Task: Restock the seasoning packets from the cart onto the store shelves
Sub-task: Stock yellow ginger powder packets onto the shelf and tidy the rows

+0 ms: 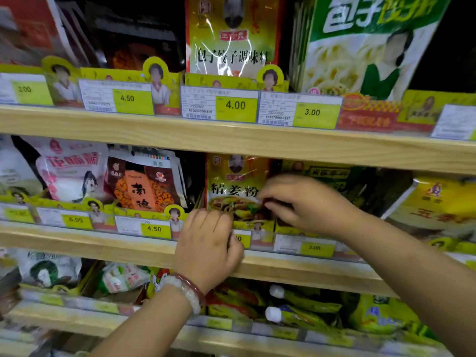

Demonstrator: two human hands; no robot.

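A yellow ginger-powder seasoning packet (233,186) stands upright at the front of the middle shelf (134,247). My left hand (208,243), with a beaded bracelet on the wrist, has its fingers curled at the packet's lower left corner, over the price rail. My right hand (306,202) reaches in from the right and its fingertips pinch the packet's right edge. A dark green packet (360,186) stands just behind my right hand. The cart is out of view.
Upper shelf (231,137) carries a yellow dumpling-seasoning packet (231,39) and a big green one (360,47), with price tags 4.50, 4.00, 3.00. On the middle shelf stand a red-orange packet (144,186), a pink-white bag (69,171) and a yellow bag (438,202). The lower shelf holds green tubes (304,300).
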